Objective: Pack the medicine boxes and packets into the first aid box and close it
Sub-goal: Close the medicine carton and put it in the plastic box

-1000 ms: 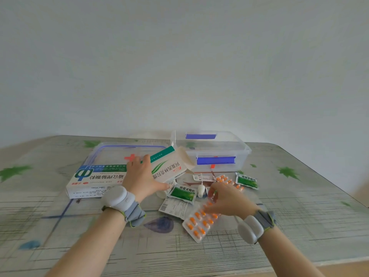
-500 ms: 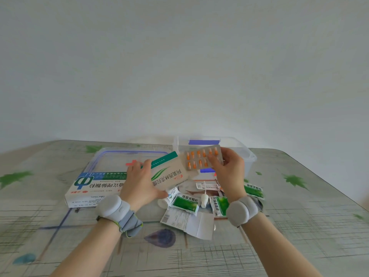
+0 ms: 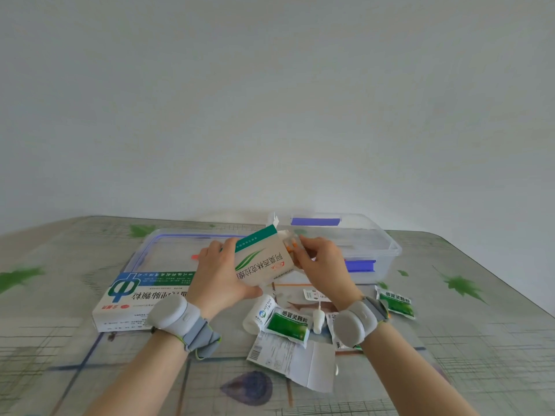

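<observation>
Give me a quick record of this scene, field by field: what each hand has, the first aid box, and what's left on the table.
left hand: holds small medicine box, end flap open
right hand: pushing orange pill blister into that box
first aid box: open
lid: flat on table, left of it
large medicine box: on lid's near edge
loose: green sachets, white bottle, leaflet

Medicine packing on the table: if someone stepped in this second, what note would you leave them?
Left hand: grip shut on the small medicine box, held in the air.
Right hand: grip shut on the blister pack, which is partly inside that box's open end.
First aid box sits open behind the hands; its lid lies to its left.
Large medicine box, white bottle, green packets and leaflet lie on the table.
Done: nothing visibly packed yet.
Left: finish the insert, pack everything, close the lid.
</observation>
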Motion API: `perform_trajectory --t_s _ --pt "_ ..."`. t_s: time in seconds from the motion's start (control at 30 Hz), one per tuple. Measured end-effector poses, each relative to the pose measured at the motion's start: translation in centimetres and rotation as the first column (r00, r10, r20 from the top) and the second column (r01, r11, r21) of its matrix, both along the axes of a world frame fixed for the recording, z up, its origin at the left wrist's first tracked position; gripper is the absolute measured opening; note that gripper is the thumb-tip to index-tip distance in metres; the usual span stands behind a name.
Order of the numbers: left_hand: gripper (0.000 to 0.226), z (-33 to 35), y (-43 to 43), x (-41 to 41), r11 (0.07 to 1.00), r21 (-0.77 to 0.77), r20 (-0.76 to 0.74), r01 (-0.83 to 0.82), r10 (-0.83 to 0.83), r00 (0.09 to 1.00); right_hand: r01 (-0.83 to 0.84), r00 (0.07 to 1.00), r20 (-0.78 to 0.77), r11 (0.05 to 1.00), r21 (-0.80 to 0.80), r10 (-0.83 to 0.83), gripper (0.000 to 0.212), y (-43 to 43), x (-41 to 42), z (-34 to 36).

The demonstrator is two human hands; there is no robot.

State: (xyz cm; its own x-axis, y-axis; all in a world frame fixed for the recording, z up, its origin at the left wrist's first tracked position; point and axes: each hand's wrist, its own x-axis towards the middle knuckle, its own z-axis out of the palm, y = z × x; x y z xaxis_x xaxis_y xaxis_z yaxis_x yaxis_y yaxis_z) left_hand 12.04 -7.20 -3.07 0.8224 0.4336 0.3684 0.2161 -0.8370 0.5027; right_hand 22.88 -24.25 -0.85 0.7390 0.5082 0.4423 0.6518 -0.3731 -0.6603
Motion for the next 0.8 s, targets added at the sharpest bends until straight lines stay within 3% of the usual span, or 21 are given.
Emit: perform_trajectory --t_s 0.17,0.23,0.37,0.5,0.57,0.8 --pt "0.102 -0.2 0.0 0.8 1.000 -0.021 -0.026 -0.007 0.007 1.000 0.129 0.991 -0.038 0.982 0.138 -0.125 0.026 -1.3 0.9 -0.3" --pt "0.102 -0.4 -0.1 0.9 1.000 -0.014 -0.035 -0.014 0.013 0.999 0.201 0.974 -0.129 0.971 0.130 -0.184 0.025 -2.5 1.8 -0.5" --pt "0.099 -0.6 -0.4 1.3 1.000 0.000 -0.047 0.001 -0.001 0.999 0.290 0.904 -0.259 0.933 -0.214 -0.340 0.033 -5.9 3.8 -1.7" --pt "0.099 -0.5 -1.2 1.8 0.999 0.012 -0.050 0.038 -0.037 0.998 0.411 0.854 -0.031 0.712 -0.569 -0.519 0.015 -9.3 4.5 -3.0" --pt "0.102 -0.4 -1.7 2.1 0.998 0.003 -0.063 0.055 -0.055 0.997 0.404 0.845 -0.002 0.641 -0.652 -0.535 0.004 -10.2 4.4 -3.5" --pt "0.104 -0.3 -3.3 2.6 0.996 0.013 -0.096 0.086 -0.084 0.992 0.337 0.861 0.006 0.562 -0.755 -0.508 0.028 -11.2 4.4 -4.5"
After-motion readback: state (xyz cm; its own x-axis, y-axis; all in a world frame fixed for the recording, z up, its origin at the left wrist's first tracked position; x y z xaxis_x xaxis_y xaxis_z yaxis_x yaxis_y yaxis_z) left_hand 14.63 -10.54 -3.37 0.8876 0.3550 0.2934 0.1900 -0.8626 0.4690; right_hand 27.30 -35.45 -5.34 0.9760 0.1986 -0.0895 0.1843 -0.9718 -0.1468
